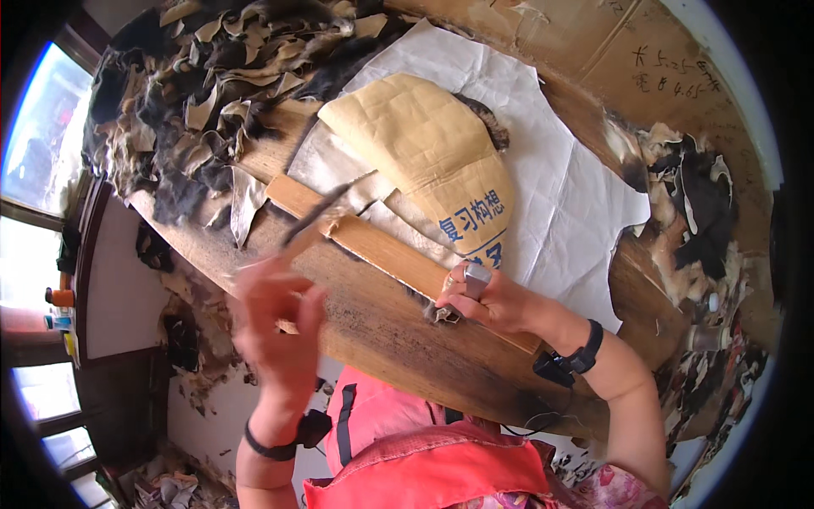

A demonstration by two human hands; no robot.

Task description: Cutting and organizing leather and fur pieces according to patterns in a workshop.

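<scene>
My blurred left hand is raised at the board's near side, pinching a narrow dark-and-tan fur strip that slants up to the right; motion smears its exact edges. My right hand grips a grey metal tool at the right part of a long wooden batten, with a small furry scrap beneath the fingers. Beyond the batten lie a pale hide piece and a folded tan paper piece with blue printing, both on a large white paper sheet.
A heap of dark and cream fur offcuts covers the back left of the worktable. More scraps lie at the right beside cardboard. Windows and small bottles are at the far left.
</scene>
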